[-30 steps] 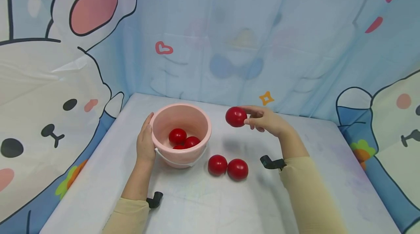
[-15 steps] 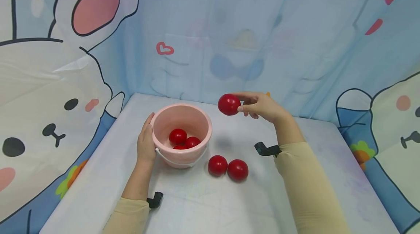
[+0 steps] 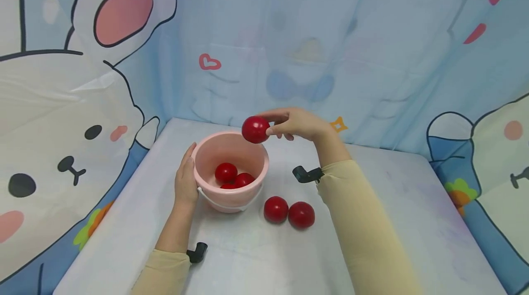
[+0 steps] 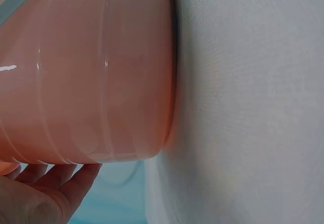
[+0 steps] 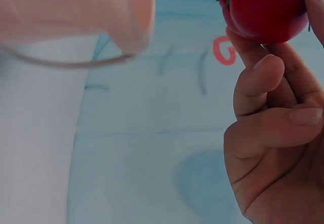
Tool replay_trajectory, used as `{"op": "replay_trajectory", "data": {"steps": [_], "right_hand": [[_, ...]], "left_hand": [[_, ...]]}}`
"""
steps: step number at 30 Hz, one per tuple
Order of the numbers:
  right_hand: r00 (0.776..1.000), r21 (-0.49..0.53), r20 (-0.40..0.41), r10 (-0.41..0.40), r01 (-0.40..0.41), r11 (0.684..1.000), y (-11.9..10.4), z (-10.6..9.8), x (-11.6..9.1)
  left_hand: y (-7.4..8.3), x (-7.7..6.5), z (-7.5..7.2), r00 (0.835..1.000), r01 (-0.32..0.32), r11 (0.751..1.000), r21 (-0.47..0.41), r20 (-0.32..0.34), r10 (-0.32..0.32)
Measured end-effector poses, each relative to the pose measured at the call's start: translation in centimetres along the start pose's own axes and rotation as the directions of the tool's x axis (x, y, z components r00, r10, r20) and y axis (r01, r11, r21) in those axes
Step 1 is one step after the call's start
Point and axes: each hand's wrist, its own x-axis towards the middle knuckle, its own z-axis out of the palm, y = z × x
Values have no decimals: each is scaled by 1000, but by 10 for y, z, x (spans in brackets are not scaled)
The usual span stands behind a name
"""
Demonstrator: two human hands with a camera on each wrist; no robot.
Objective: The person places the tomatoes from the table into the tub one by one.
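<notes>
Holds a red fruit (image 3: 255, 129) in the right hand (image 3: 291, 122), pinched between thumb and fingers, above the far right rim of a pink bucket (image 3: 229, 197) and apart from it; bends the other fingers loosely, with nothing else in their grasp. Exposes some green at the stem end of that fruit in the right wrist view. Rests the left hand (image 3: 186, 182) against the left side of the bucket, fingers extended and touching the wall rather than wrapped round it. Has the bucket upright on a white table (image 3: 248, 263), with a pale handle (image 3: 243, 209) hanging down on its near side and three fruits (image 3: 226, 173) inside, the nearest partly hidden by the rim. Has two loose fruits (image 3: 276, 209) side by side on the table, to the near right of the bucket. Wears cream sleeves (image 3: 355, 212) and a black wrist mount (image 3: 306, 174) on each arm, before a light blue printed curtain (image 3: 256, 19) at the far side
</notes>
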Motion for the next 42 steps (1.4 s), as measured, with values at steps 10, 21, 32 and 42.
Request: {"op": "replay_trajectory", "data": {"steps": [10, 21, 32, 42], "right_hand": [[992, -75, 124, 21, -12, 997, -22, 22, 35], [974, -168, 215, 73, -36, 985, -34, 39, 54], [951, -232, 284, 123, -57, 971, -34, 58, 67], [938, -290, 304, 169, -78, 954, -32, 70, 72]], "left_hand": [[3, -3, 4, 1000, 5, 1000, 10, 15, -5], [4, -5, 11, 999, 24, 1000, 0, 23, -24], [4, -6, 18, 999, 18, 1000, -21, 43, -17], [7, -8, 20, 999, 20, 1000, -4, 42, -20]]}}
